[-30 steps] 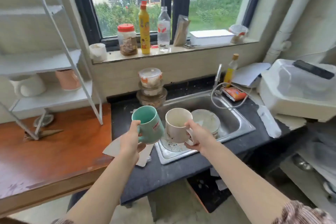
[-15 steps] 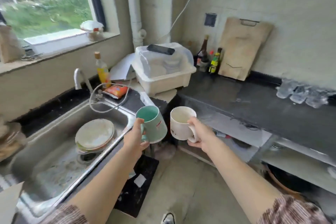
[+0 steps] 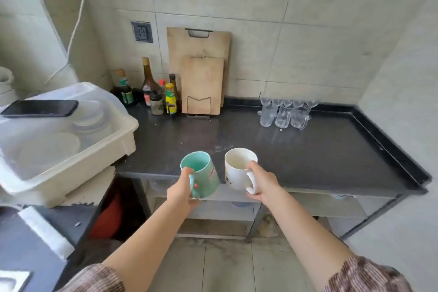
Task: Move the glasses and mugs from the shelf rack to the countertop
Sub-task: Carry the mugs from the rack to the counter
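Note:
My left hand (image 3: 182, 191) grips the handle of a teal mug (image 3: 201, 173), held in the air at the front edge of the black countertop (image 3: 320, 149). Just to its right, my right hand (image 3: 262, 181) holds a white mug (image 3: 238, 169) by its handle, also above the counter's front edge. Both mugs are upright, slightly tilted, and empty. Several clear glasses (image 3: 284, 112) stand grouped at the back of the countertop near the wall. The shelf rack is out of view.
A white dish drainer (image 3: 71, 149) with a phone (image 3: 39, 108) on its lid sits at the left. Sauce bottles (image 3: 156, 92) and two wooden cutting boards (image 3: 201, 78) stand against the back wall. Open shelves run under the counter.
The view has swung right from the sink to the black countertop. Both hands still carry their mugs, now over the counter's front edge.

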Demonstrator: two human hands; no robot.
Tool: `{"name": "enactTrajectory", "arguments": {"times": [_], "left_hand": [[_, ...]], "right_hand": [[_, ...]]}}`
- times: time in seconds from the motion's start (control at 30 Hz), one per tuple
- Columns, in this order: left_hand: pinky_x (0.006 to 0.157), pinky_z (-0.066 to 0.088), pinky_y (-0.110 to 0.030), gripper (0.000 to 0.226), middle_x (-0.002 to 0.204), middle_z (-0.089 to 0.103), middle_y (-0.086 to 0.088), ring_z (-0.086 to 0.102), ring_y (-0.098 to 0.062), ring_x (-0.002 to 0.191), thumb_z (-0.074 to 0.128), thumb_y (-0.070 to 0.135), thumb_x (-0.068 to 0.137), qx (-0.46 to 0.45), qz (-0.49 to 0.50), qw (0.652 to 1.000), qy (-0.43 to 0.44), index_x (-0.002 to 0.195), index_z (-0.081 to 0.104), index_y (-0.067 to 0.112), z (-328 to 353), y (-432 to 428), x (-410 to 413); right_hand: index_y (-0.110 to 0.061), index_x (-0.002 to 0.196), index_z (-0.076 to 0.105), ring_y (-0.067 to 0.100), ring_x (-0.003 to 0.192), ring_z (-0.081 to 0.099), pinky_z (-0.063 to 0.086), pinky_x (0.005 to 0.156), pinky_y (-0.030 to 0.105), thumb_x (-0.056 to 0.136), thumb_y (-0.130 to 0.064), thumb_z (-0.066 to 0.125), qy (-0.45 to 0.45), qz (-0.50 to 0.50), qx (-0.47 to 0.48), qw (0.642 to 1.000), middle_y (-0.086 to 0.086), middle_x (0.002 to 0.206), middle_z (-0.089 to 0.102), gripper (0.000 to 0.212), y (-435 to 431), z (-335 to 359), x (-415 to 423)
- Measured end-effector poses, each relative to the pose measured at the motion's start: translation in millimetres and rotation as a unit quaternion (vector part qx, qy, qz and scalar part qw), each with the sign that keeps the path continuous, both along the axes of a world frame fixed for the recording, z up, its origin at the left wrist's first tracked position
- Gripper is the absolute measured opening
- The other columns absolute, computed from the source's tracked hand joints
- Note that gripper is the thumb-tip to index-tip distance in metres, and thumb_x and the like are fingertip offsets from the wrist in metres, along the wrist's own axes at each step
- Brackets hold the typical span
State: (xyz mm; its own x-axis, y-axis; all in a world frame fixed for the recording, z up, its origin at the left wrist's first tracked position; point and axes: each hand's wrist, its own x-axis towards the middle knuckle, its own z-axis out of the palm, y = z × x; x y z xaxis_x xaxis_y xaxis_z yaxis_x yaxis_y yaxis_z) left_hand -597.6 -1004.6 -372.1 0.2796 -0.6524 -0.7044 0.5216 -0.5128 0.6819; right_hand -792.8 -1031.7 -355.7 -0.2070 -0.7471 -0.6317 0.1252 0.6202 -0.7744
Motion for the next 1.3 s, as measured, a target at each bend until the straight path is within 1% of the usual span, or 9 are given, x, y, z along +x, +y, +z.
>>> {"name": "enactTrajectory", "arguments": {"times": [0.07,0.2,0.33,0.47,0.53,0.67,0.87,1.17,1.3], "left_hand": [[0.077,0.054,-0.040,0.044,0.086,0.061,-0.009,0.057,-0.028,0.068,0.065,0.037,0.073,0.003,-0.034,0.999,-0.012,0.105,0.053,0.009,1,-34,-20],[0.081,0.055,-0.041,0.043,0.099,0.065,-0.012,0.060,-0.028,0.072,0.063,0.037,0.076,0.010,-0.089,0.996,-0.021,0.108,0.055,0.009,-3,-92,-64],[0.077,0.055,-0.041,0.045,0.104,0.065,-0.014,0.061,-0.030,0.078,0.064,0.037,0.078,0.013,-0.111,0.993,-0.035,0.111,0.054,0.008,-16,-148,-112],[0.074,0.057,-0.042,0.044,0.087,0.063,-0.011,0.062,-0.032,0.083,0.066,0.036,0.079,0.024,-0.119,0.992,-0.043,0.110,0.053,0.007,-30,-202,-162],[0.073,0.057,-0.042,0.047,0.097,0.063,-0.013,0.061,-0.032,0.084,0.067,0.036,0.078,0.037,-0.117,0.991,-0.050,0.110,0.053,0.005,-37,-228,-186],[0.062,0.056,-0.037,0.043,0.101,0.060,-0.012,0.061,-0.029,0.080,0.069,0.036,0.075,0.060,-0.095,0.991,-0.070,0.100,0.053,0.005,-51,-273,-226],[0.069,0.057,-0.036,0.029,0.075,0.055,-0.003,0.060,-0.022,0.070,0.068,0.035,0.076,0.076,-0.067,0.989,-0.111,0.069,0.056,0.010,-67,-315,-270],[0.081,0.055,-0.041,0.032,0.069,0.062,-0.003,0.055,-0.022,0.072,0.068,0.038,0.074,0.073,-0.029,0.984,-0.161,0.062,0.064,0.009,-93,-342,-296],[0.068,0.048,-0.035,0.037,0.066,0.055,-0.005,0.051,-0.021,0.070,0.067,0.039,0.074,0.065,-0.014,0.983,-0.171,0.052,0.055,0.012,-104,-341,-300]], "right_hand": [[-0.010,0.112,0.058,0.029,0.092,0.057,0.058,0.077,0.042,0.071,-0.032,0.063,-0.009,-0.030,0.006,0.999,0.006,0.105,0.054,0.047,-25,-2,-21],[-0.011,0.116,0.056,0.033,0.103,0.056,0.057,0.080,0.044,0.073,-0.030,0.060,-0.026,-0.080,0.029,0.996,0.010,0.117,0.052,0.048,-64,-9,-64],[-0.011,0.120,0.054,0.035,0.105,0.056,0.056,0.081,0.045,0.075,-0.030,0.059,-0.030,-0.107,0.037,0.993,0.013,0.123,0.052,0.049,-109,-19,-108],[-0.012,0.120,0.054,0.035,0.105,0.056,0.057,0.076,0.043,0.077,-0.030,0.059,-0.024,-0.116,0.049,0.992,0.013,0.121,0.053,0.047,-163,-28,-152],[-0.012,0.120,0.054,0.034,0.105,0.056,0.057,0.076,0.043,0.077,-0.030,0.059,-0.018,-0.110,0.057,0.992,0.013,0.121,0.053,0.047,-192,-34,-175],[-0.014,0.122,0.052,0.033,0.106,0.056,0.056,0.082,0.045,0.078,-0.032,0.058,-0.008,-0.083,0.087,0.993,0.012,0.122,0.052,0.048,-245,-47,-217],[-0.013,0.128,0.049,0.035,0.109,0.056,0.055,0.082,0.046,0.081,-0.031,0.057,-0.010,-0.027,0.131,0.991,0.015,0.125,0.051,0.050,-303,-72,-255],[-0.008,0.131,0.043,0.042,0.104,0.053,0.049,0.078,0.050,0.084,-0.023,0.057,-0.047,-0.002,0.149,0.988,0.025,0.128,0.047,0.052,-341,-105,-265],[-0.006,0.129,0.045,0.036,0.090,0.049,0.048,0.081,0.050,0.085,-0.022,0.056,-0.056,-0.014,0.140,0.988,0.022,0.118,0.049,0.048,-345,-114,-269]]}}
